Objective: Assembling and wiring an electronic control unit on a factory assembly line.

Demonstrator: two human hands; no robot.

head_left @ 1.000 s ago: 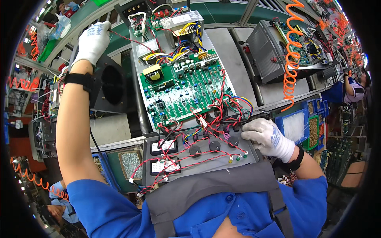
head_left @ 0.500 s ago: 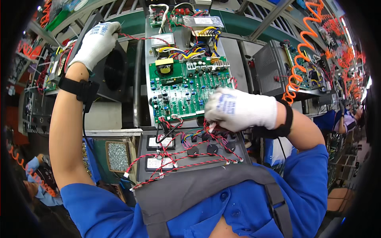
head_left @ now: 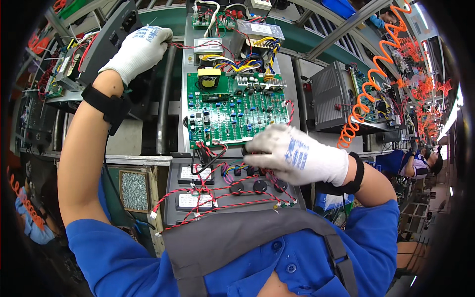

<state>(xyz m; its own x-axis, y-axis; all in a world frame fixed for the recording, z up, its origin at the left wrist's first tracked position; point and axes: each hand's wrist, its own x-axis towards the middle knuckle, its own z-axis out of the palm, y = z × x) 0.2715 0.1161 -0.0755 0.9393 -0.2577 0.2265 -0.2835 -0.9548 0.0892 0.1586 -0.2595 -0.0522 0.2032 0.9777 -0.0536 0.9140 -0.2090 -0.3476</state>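
My left hand [head_left: 141, 52], in a white knit glove, pinches a red-and-black twisted wire [head_left: 185, 46] that runs right toward the transformer [head_left: 257, 32]. Over the lower right edge of a green circuit board [head_left: 222, 116] is my right hand [head_left: 297, 156], also gloved. Its fingertips close around a small dark part; its kind I cannot make out. A grey panel [head_left: 170, 214] lies below the board, close to me. On it are two black modules with white labels [head_left: 194, 200], black round parts [head_left: 260, 186] and several twisted red-and-black wires [head_left: 227, 202] with white plugs.
Grey metal units stand on the left [head_left: 111, 42] and right [head_left: 331, 96]. An orange coiled hose [head_left: 366, 104] hangs at the right. A box of small metal pieces [head_left: 134, 190] sits left of the panel, near pliers [head_left: 141, 225]. Other people are at the far sides.
My left hand has shifted right and slightly down, still on the wire. My right hand has left a white plug and wires, its fingers now stretched further left beside the board's lower edge.
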